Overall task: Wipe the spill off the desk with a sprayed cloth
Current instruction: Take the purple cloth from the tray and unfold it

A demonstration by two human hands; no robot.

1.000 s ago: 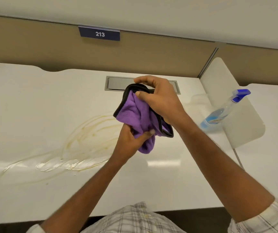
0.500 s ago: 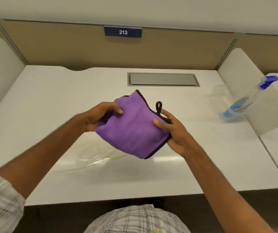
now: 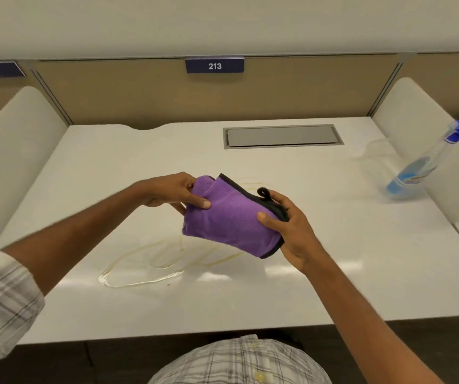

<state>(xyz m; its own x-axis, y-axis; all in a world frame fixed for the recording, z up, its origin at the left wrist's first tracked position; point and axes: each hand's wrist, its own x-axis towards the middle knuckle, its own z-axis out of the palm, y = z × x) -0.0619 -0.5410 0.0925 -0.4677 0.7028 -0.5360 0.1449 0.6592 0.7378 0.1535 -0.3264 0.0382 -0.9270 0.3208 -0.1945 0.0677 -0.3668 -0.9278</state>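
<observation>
Now | both hands, left hand (image 3: 171, 194) and right hand (image 3: 289, 225), grip folded cloth (image 3: 228, 217) above spill (image 3: 150, 261) | table (image 3: 361, 259) | risk: loose fold unravels, smearing spill wider

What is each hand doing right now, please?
Left hand: closed on the left end of the purple cloth, held above the desk.
Right hand: closed on the cloth's right end, by its black trim.
</observation>
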